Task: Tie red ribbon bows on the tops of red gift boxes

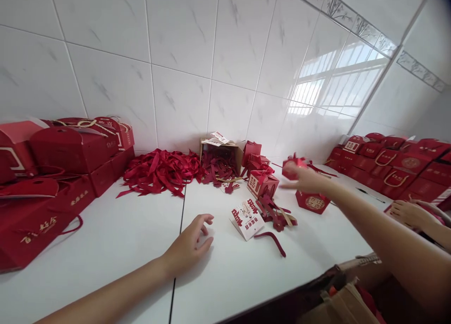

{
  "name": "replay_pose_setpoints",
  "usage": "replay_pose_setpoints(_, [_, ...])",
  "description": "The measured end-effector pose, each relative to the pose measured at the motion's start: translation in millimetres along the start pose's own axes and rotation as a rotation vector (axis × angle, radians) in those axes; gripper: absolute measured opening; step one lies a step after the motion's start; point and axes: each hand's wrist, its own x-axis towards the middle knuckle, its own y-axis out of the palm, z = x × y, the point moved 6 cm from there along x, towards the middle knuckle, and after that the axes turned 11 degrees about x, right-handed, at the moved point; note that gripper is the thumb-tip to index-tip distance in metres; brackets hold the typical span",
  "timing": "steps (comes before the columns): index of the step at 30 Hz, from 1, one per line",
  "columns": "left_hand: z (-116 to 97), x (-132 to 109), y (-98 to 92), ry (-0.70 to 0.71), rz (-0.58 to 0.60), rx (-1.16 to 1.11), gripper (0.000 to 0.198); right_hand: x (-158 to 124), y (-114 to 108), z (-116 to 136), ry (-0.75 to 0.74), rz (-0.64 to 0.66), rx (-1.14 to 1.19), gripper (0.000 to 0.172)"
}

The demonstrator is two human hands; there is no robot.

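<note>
My left hand (193,242) rests on the white table with its fingers loosely curled and apart, holding nothing. Farther right, my right hand (305,178) is stretched out and smeared by motion. It is at a small red gift box with a bow (291,163); whether its fingers grip that box cannot be made out. Close by stand another red gift box (262,183) with a white panel and a red box with a gold emblem (312,202). Between my hands lie a folded white card with red print (247,219), dark red strap pieces (275,213) and one loose strip (273,242).
A heap of red ribbons (164,171) lies by the wall beside an open carton (222,157) of dark red pieces. Red boxes (70,159) are stacked left, more red boxes (387,159) right. Another person's hand (410,211) is at the right edge. A pen (369,195) lies nearby.
</note>
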Motion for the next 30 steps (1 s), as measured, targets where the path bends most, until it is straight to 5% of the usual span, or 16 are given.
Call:
replay_pose_setpoints(3, [-2.9,-0.8,0.4,0.027,0.031,0.027,0.036,-13.7,71.8,6.0,-0.078,0.522,0.016,0.113])
replay_pose_setpoints(5, [-5.9,-1.2,1.3,0.070,0.040,0.057,0.037,-17.9,101.4,-1.1,-0.044,0.623,-0.026,0.137])
replay_pose_setpoints(8, [-10.3,-3.0,4.4,0.157,0.044,0.098,0.039,-10.8,125.3,-13.9,-0.009,0.595,-0.073,0.148])
replay_pose_setpoints(12, [-11.6,-6.5,8.7,0.238,0.025,0.109,0.045,7.3,138.3,-23.7,-0.036,0.483,-0.051,0.137])
replay_pose_setpoints(22, [-9.5,-8.3,11.4,0.185,0.151,0.177,0.047,22.3,156.0,-25.1,-0.005,0.214,-0.035,0.054])
replay_pose_setpoints(30, [-11.9,-9.7,7.3,0.195,0.143,0.095,0.046,18.1,159.0,3.1,-0.053,0.180,-0.024,0.028])
